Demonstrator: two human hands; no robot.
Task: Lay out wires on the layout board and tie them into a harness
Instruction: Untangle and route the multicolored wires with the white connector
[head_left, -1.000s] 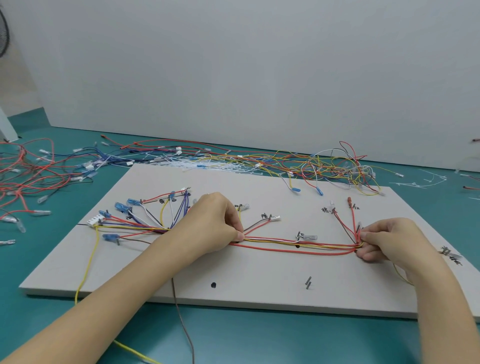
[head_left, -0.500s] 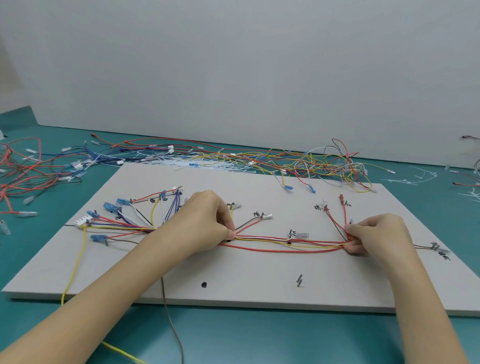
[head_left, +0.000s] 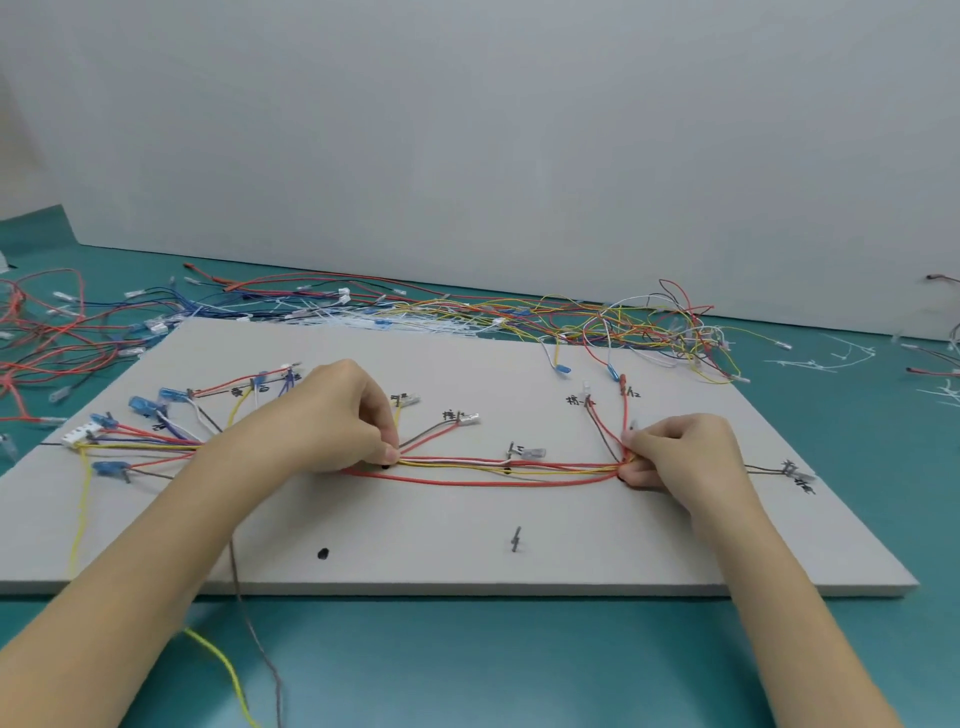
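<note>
A grey layout board lies flat on the teal table. Across its middle runs a bundle of red, yellow and white wires. My left hand pinches the bundle at its left-centre point. My right hand pinches the same bundle further right, where two wires branch upward. At the left the wires fan out to blue terminals and a white connector. Short branches end at small labelled terminals on the board.
A tangle of loose wires lies behind the board, with more red wires at the far left. White cable ties lie scattered at the right. A yellow wire and a grey wire hang over the board's front edge.
Both hands keep their pinch on the bundle; the view has shifted slightly. The wires between the hands lie about as before.
</note>
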